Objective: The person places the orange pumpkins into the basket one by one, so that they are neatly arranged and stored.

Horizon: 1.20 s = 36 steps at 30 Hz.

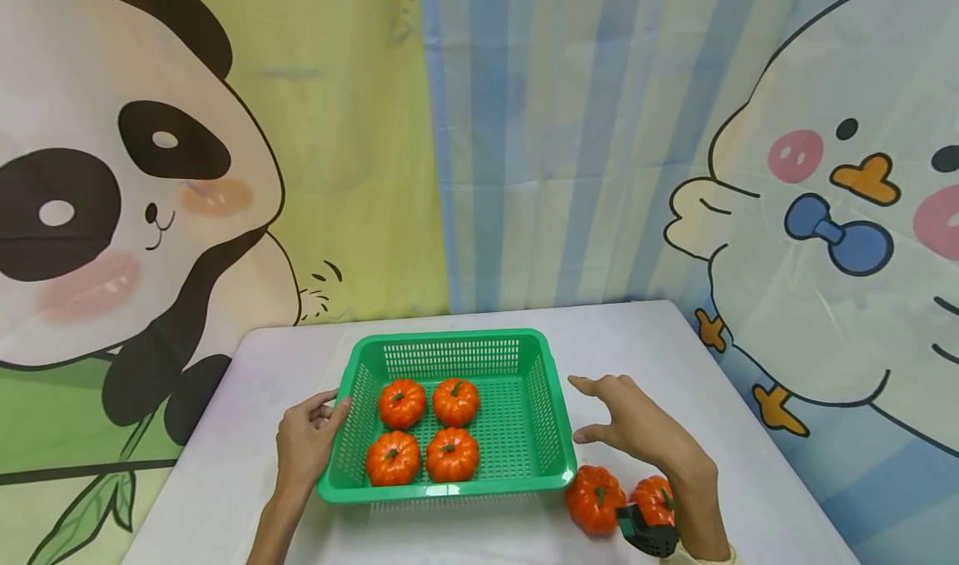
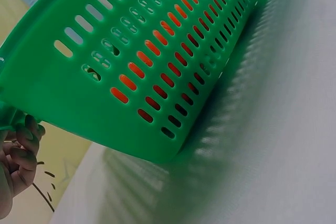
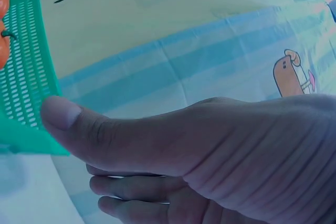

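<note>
Left grip [image 1: 305, 438] on one basket [image 1: 506, 428], six pumpkins [image 1: 452, 457]

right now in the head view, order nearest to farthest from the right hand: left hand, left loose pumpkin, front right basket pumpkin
1. Left loose pumpkin: outside the basket, near right corner
2. Front right basket pumpkin: inside
3. Left hand: at the basket's left side
</note>
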Tool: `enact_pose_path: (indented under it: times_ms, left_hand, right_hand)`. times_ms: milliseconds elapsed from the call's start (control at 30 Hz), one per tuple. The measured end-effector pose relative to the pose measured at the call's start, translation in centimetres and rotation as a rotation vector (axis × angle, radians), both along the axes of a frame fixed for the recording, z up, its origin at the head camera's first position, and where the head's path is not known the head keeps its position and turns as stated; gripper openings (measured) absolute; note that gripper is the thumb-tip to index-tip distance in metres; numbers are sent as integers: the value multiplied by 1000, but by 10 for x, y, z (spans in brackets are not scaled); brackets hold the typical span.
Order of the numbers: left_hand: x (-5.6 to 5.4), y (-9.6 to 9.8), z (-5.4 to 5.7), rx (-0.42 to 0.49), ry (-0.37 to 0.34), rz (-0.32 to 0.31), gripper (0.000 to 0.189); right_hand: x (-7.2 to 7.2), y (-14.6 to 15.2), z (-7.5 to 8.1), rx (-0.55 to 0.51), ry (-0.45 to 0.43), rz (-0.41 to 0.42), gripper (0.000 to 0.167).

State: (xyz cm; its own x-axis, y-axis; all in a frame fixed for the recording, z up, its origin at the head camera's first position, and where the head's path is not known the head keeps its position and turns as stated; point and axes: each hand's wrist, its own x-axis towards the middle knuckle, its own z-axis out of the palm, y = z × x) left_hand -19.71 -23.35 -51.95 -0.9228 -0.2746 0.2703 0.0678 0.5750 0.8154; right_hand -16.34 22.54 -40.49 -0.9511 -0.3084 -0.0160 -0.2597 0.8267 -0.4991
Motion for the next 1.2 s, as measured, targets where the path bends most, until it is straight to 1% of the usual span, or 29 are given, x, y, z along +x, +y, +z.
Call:
enact_pose_path:
  times_ms: [200,267,400,500,700,833,1200]
  left_hand:
    - [1,-1,0,11,-4,-3,40]
    - [1,0,-1,7,-7,1,40]
    - [1,0,0,6,-9,6,40]
    - [0,-1,0,7,-5,6,40]
    - [-1,-1,0,3,-7,6,40]
    - [-1,-1,-1,0,-10,6,40]
    - [-1,-1,-2,7,-18,9,41]
  right_hand:
    - [7,9,-9,26,-49,-37,84]
    - [9,11,-12,25,-75,-49,87]
    - [14,13,-20,10,-149,-97,97]
    - [17,13,-26,-3,-191,-132,102]
    - [24,14,-38,-17,-243,-156,100]
    - [26,14,-45,-19,-260,-171,98]
    - [30,15,-56,-19,-284,-183,96]
